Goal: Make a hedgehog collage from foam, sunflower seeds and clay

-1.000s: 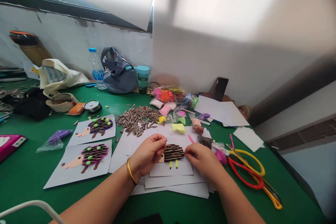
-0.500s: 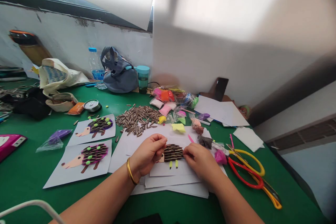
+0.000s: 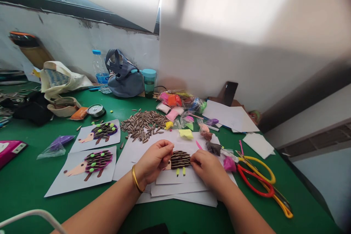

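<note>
A hedgehog picture (image 3: 180, 160) with a back of striped sunflower seeds and two yellow-green legs lies on stacked white paper (image 3: 181, 189). My left hand (image 3: 158, 158), with a gold bangle (image 3: 136, 179) at the wrist, is closed in a pinch just left of it and covers part of its face. Whatever those fingertips hold is too small to make out. At the hedgehog's rear end, the fingers of my right hand (image 3: 205, 164) are pressed together against the seeds. Anything between them is hidden. A pile of sunflower seeds (image 3: 145, 122) lies beyond my hands.
Two hedgehog cards (image 3: 100, 133) (image 3: 91, 166) lie at left. Scissors with red and yellow handles (image 3: 264, 182) rest at right. Coloured clay packets (image 3: 175, 100), a blue bag (image 3: 124, 76), a teal-lidded cup (image 3: 149, 82) and a phone (image 3: 229, 93) stand along the back.
Almost nothing differs. Both hands keep the same pinched poses beside the hedgehog picture, and the whole view has shifted very slightly.
</note>
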`<move>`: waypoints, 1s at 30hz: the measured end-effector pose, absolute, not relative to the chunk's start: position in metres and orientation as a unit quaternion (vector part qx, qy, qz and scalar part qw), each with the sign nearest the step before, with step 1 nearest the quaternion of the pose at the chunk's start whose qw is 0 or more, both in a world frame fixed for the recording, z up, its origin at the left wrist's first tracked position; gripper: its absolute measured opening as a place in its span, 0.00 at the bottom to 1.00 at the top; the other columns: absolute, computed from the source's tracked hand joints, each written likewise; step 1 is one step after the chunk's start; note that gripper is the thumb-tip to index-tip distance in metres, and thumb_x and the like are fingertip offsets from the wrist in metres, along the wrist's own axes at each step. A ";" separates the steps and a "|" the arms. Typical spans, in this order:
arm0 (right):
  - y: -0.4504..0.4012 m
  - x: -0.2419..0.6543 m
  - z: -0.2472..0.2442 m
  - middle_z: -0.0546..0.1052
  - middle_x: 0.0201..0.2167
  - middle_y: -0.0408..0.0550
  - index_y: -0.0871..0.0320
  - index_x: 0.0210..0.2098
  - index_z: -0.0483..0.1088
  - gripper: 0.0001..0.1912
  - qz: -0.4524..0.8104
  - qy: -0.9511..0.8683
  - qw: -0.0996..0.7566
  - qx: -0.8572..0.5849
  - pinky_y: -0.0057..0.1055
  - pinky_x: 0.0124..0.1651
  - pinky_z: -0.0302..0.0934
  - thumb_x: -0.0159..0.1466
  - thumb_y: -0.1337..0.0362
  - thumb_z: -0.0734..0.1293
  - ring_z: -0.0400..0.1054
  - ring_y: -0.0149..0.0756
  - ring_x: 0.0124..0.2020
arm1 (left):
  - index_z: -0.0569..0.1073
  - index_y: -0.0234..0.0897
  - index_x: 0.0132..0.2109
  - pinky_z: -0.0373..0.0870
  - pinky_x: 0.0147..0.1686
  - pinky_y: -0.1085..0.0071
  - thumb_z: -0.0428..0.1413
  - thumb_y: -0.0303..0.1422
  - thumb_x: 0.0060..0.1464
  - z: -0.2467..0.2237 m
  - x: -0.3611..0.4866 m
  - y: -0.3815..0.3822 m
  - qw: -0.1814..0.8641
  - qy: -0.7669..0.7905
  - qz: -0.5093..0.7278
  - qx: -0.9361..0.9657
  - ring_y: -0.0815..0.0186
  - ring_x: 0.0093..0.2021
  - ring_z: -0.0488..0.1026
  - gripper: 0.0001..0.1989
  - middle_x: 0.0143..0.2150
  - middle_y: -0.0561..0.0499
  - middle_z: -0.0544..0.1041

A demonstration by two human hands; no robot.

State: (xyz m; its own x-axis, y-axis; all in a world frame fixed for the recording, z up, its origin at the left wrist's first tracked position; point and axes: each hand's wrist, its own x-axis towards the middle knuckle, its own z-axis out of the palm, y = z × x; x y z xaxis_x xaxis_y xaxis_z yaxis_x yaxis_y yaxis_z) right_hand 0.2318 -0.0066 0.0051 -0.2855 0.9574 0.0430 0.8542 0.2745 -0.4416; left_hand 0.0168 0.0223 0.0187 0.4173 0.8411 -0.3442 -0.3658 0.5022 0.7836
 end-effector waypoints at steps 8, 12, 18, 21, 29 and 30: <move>-0.008 0.235 0.004 0.74 0.31 0.45 0.56 0.30 0.71 0.08 0.191 -0.781 0.175 -0.568 0.30 0.37 0.58 0.60 0.72 0.62 0.67 0.36 0.34 | 0.66 0.35 0.32 0.45 0.16 0.83 0.65 0.35 0.48 0.023 0.015 0.026 0.770 0.389 0.408 0.298 0.81 0.18 0.56 0.14 0.26 0.58 0.66; -0.008 0.240 0.009 0.73 0.31 0.45 0.55 0.32 0.72 0.08 0.192 -0.776 0.218 -0.560 0.31 0.37 0.59 0.61 0.69 0.61 0.67 0.36 0.34 | 0.69 0.33 0.34 0.45 0.14 0.85 0.59 0.33 0.54 0.026 0.010 0.033 0.763 0.393 0.444 0.255 0.79 0.20 0.61 0.08 0.28 0.55 0.68; -0.002 0.248 0.008 0.74 0.32 0.48 0.55 0.33 0.71 0.09 0.174 -0.740 0.280 -0.586 0.33 0.39 0.61 0.63 0.66 0.59 0.68 0.38 0.35 | 0.72 0.31 0.39 0.71 0.22 0.80 0.48 0.35 0.65 0.024 0.001 0.047 0.743 0.426 0.503 0.118 0.70 0.30 0.76 0.13 0.34 0.46 0.75; 0.001 0.249 0.005 0.76 0.35 0.48 0.56 0.37 0.72 0.10 0.164 -0.736 0.290 -0.589 0.34 0.42 0.62 0.64 0.65 0.59 0.70 0.40 0.39 | 0.72 0.29 0.40 0.78 0.36 0.69 0.45 0.36 0.67 0.023 -0.003 0.051 0.755 0.404 0.511 0.077 0.64 0.38 0.79 0.16 0.40 0.40 0.77; 0.003 0.246 0.000 0.76 0.37 0.49 0.56 0.38 0.72 0.11 0.171 -0.731 0.303 -0.588 0.35 0.45 0.63 0.64 0.65 0.59 0.70 0.40 0.41 | 0.75 0.33 0.37 0.72 0.46 0.71 0.44 0.33 0.67 0.029 -0.007 0.075 0.674 0.438 0.574 0.159 0.67 0.44 0.76 0.17 0.44 0.43 0.78; 0.003 0.246 0.000 0.76 0.37 0.49 0.56 0.38 0.72 0.11 0.171 -0.730 0.304 -0.587 0.35 0.45 0.63 0.65 0.65 0.59 0.70 0.40 0.41 | 0.76 0.33 0.38 0.70 0.49 0.72 0.44 0.36 0.67 0.031 -0.007 0.079 0.660 0.439 0.583 0.178 0.66 0.48 0.74 0.18 0.47 0.44 0.78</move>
